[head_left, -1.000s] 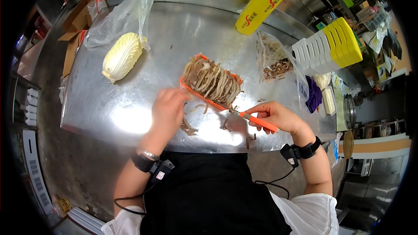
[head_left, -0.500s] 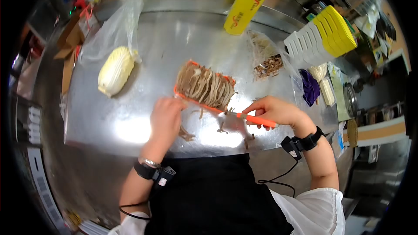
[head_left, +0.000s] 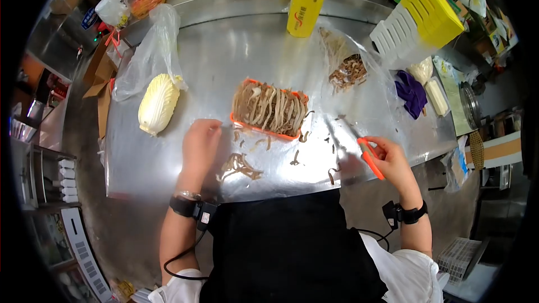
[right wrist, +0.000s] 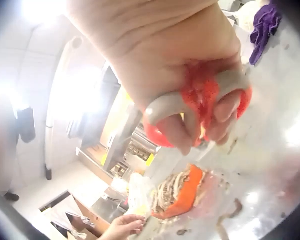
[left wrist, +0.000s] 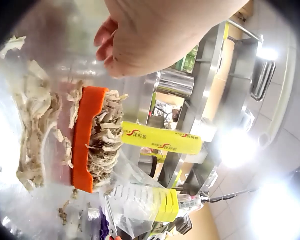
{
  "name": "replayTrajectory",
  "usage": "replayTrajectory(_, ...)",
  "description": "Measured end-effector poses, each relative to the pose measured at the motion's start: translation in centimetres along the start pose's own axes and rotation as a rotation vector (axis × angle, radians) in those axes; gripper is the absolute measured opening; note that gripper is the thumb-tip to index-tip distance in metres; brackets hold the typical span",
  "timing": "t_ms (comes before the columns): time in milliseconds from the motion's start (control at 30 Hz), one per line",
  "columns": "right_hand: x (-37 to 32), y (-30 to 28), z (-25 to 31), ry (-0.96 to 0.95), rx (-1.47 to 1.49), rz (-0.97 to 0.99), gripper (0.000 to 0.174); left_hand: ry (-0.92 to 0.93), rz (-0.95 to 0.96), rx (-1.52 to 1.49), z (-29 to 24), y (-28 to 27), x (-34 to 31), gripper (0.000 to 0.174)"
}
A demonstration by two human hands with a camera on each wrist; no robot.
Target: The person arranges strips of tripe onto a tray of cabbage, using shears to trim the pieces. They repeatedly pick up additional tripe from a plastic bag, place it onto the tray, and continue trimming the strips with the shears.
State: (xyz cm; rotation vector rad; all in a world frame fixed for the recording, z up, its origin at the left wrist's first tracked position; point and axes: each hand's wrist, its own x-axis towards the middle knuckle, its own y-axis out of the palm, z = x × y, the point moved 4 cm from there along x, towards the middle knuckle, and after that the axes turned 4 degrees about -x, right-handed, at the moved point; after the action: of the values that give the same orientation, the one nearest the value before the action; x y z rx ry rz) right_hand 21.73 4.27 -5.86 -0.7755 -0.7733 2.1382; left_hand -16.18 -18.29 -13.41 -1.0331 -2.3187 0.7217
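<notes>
Stainless steel table [head_left: 247, 45], kitchen setting, viewed from above.

Left hand [head_left: 200, 141]: rested palm-down on the table, fingers loosely bent; nothing is seen held in it. A small heap of loose strips [head_left: 238, 164] lies just beside it, toward the person's body.

Right hand [head_left: 393, 163]: fingers and thumb are passed through the loops of orange-handled scissors [head_left: 370, 157], confirmed in the right wrist view. The blades are blurred, so it cannot be told whether they are spread or closed. They are pointed up and to the left, toward the tray.

Orange tray [head_left: 259, 129]: filled with pale mushroom strips [head_left: 270, 108] and set ahead of the person, between the two hands. Its long axis runs left to right, slightly tilted; the strips are laid across that axis. The near left corner is just beside the left fingertips. The right hand is held well apart from it, off toward the table edge. The left hand is therefore recorded as the nearer one.

Further out: a cabbage [head_left: 159, 104] to the left and a plastic bag [head_left: 348, 72] of more mushrooms to the right of the tray.
</notes>
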Motion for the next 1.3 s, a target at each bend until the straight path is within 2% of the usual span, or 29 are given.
replayTrajectory(33,0.0,0.2,-1.3,0.017,0.012,-0.071,0.037,-0.072,0.053,-0.010,0.3,0.1,-0.4,0.026)
replayTrajectory(67,0.1,0.4,-2.5,-0.086,-0.092,-0.162,0.038,-0.140,0.105,-0.019,0.5,0.1,-0.7,0.034)
replayTrajectory(133,0.0,0.5,-4.2,-0.286,-0.298,-0.355,0.040,0.132,0.122,0.082,-0.2,-0.1,-2.5,0.058)
replayTrajectory(167,0.0,0.6,-4.6,-0.284,-0.403,-0.378,0.045,0.270,0.136,0.131,-0.7,-0.1,-3.6,0.070)
replayTrajectory(267,0.8,1.3,-6.9,-0.284,-0.472,-0.390,0.048,0.317,0.319,0.408,-2.4,1.0,-5.2,0.102)
replayTrajectory(300,1.0,1.4,-6.9,-0.302,-0.491,-0.423,0.050,0.336,0.269,0.396,-3.0,1.3,-4.8,0.104)
replayTrajectory(400,1.4,1.4,-6.6,-0.260,-0.513,-0.411,0.051,0.333,0.188,0.279,-2.7,3.1,-2.4,0.095)
replayTrajectory(433,1.4,1.4,-6.6,-0.272,-0.515,-0.417,0.051,0.347,0.167,0.218,-3.4,3.5,-2.1,0.080)
replayTrajectory(533,1.3,1.6,-6.5,-0.287,-0.520,-0.444,0.051,0.239,0.194,0.169,-3.1,4.7,-3.0,0.064)
replayTrajectory(567,1.1,1.8,-6.4,-0.277,-0.523,-0.451,0.051,0.207,0.166,0.151,-3.7,5.3,-3.9,0.054)
replayTrajectory(700,0.8,2.7,-6.3,-0.251,-0.518,-0.474,0.053,0.387,0.347,0.000,-7.4,8.4,-5.3,0.050)
replayTrajectory(833,0.7,2.7,-5.3,-0.261,-0.492,-0.506,0.053,0.450,0.487,-0.109,-10.2,11.2,-3.3,0.045)
replayTrajectory(933,0.4,2.6,-5.0,-0.233,-0.532,-0.520,0.050,0.516,0.446,-0.129,-10.9,10.6,-2.6,0.041)
replayTrajectory(967,-0.1,2.4,-4.9,-0.227,-0.555,-0.524,0.049,0.512,0.344,-0.138,-10.9,9.1,-2.6,0.034)
replayTrajectory(1000,-0.4,2.0,-4.5,-0.223,-0.575,-0.536,0.048,0.474,0.226,-0.101,-9.4,8.1,-2.7,0.026)
replayTrajectory(1067,-1.9,1.5,-2.6,-0.363,-0.534,-0.578,0.042,0.341,0.040,0.047,-6.0,5.2,-2.1,0.021)
replayTrajectory(1100,-2.4,1.6,-1.7,-0.442,-0.509,-0.602,0.039,0.146,-0.023,0.044,-3.7,4.0,-1.4,0.026)
replayTrajectory(1200,-2.0,4.8,-1.8,-0.301,-0.016,-0.246,0.026,-0.282,0.041,-0.297,-0.2,2.8,1.6,0.036)
replayTrajectory(1233,-1.3,5.9,-1.3,-0.323,0.026,-0.247,0.023,-0.318,0.087,-0.404,0.1,3.5,2.5,0.041)
replayTrajectory(1300,-0.5,6.7,0.4,-0.354,0.064,-0.221,0.022,-0.461,0.220,-0.482,0.2,4.3,4.0,0.039)
